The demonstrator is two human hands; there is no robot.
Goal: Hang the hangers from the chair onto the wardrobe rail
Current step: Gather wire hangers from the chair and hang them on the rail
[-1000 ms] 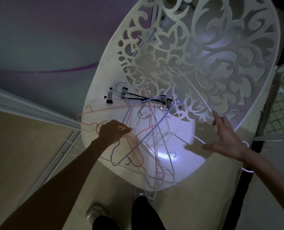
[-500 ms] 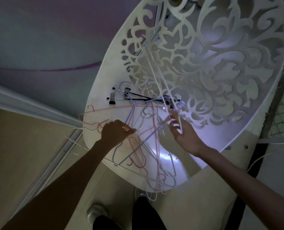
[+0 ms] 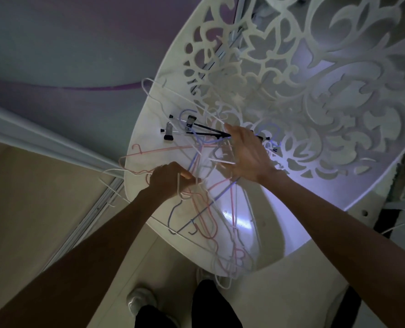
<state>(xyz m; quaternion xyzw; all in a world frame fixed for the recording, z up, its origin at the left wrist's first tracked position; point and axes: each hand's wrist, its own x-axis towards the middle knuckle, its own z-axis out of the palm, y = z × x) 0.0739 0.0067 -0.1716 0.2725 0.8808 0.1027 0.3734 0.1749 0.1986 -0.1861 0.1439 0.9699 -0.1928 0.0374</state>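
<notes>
A tangle of thin wire hangers (image 3: 206, 197) lies on the seat of the white chair (image 3: 149, 129), pink, blue and white ones crossed over each other, some hooks and shoulders poking past the seat's near and left edges. At the back of the pile sit black clip hangers (image 3: 192, 131) with metal clips, close under the chair's cut-out scrollwork back (image 3: 315, 91). The left hand (image 3: 170, 181) is curled round a white hanger's wire at the left of the heap, thumb pinched against the fingers. The right hand (image 3: 248, 155) reaches over the middle of the pile, fingers spread; white wire crosses beneath them, but whether they hold any I cannot tell. Below the seat show dark trouser legs and a pale shoe (image 3: 141, 301) on the beige floor (image 3: 31, 209).
</notes>
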